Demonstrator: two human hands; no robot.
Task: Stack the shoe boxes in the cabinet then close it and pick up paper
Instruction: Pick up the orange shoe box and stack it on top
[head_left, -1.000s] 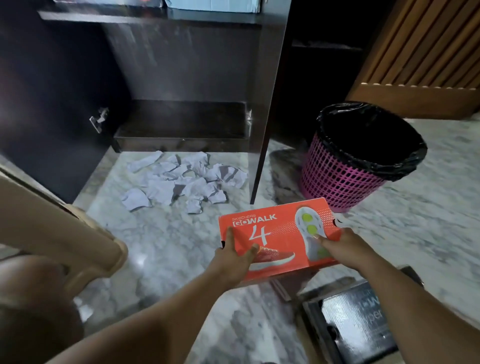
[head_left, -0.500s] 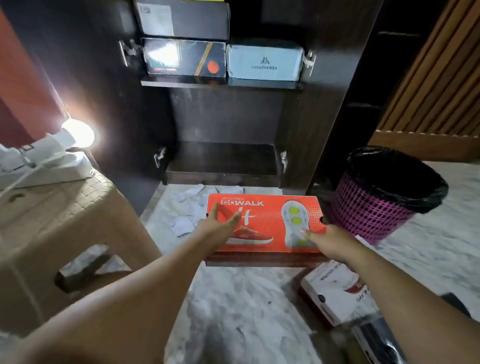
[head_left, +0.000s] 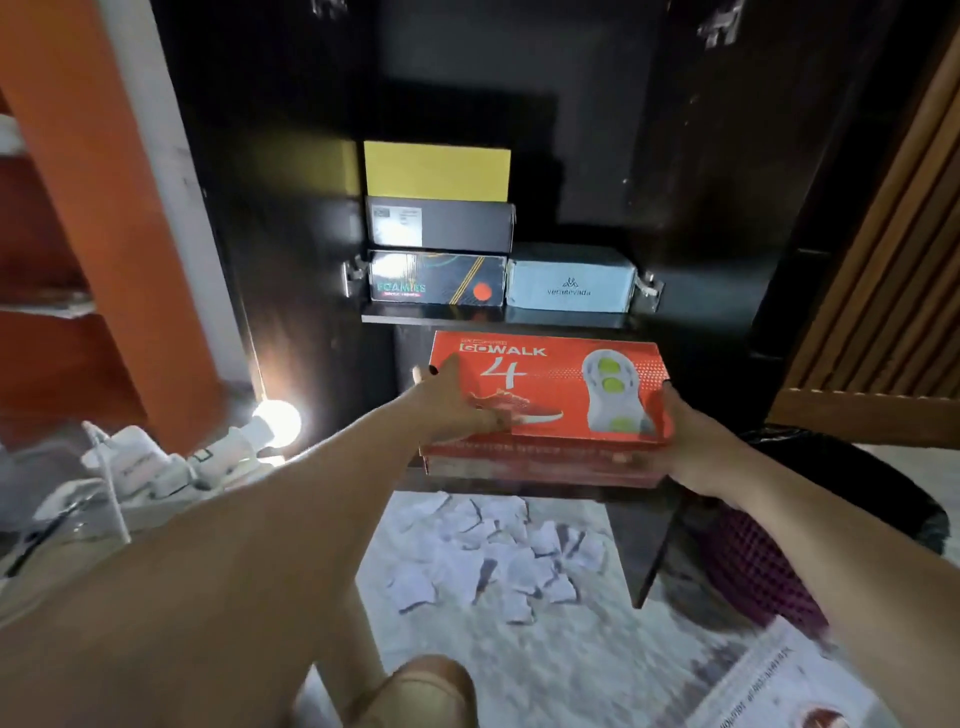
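Far left, near the glowing lamp (head_left: 278, 421): nothing to do there

Next, the left hand (head_left: 447, 400): flat on the lid of the orange shoe box (head_left: 550, 395), fingers straight and pressing down near the left edge, not wrapped round it

In the middle, the big change: orange shoe box no longer low over the floor as a second ago, but lifted up and carried forward, held level in the air right in front of the open cabinet (head_left: 701, 208), just under the front edge of the shelf (head_left: 493, 318). Not inside yet

Up on that shelf: a dark box (head_left: 436, 280) with a black box (head_left: 441, 226) and a yellow box (head_left: 436, 171) piled on it, and a pale blue box (head_left: 571, 283) beside them with bare room on top. Probably the spot for this one, so a bit more lifting needed

Down below, paper scraps (head_left: 498, 551) on the floor, not picked up yet

On the right, the right hand (head_left: 691, 447): wrapped round the right end of the box, holding it tight

Far right: a pink bin (head_left: 779, 571), and one more white box (head_left: 779, 686) waiting on the floor
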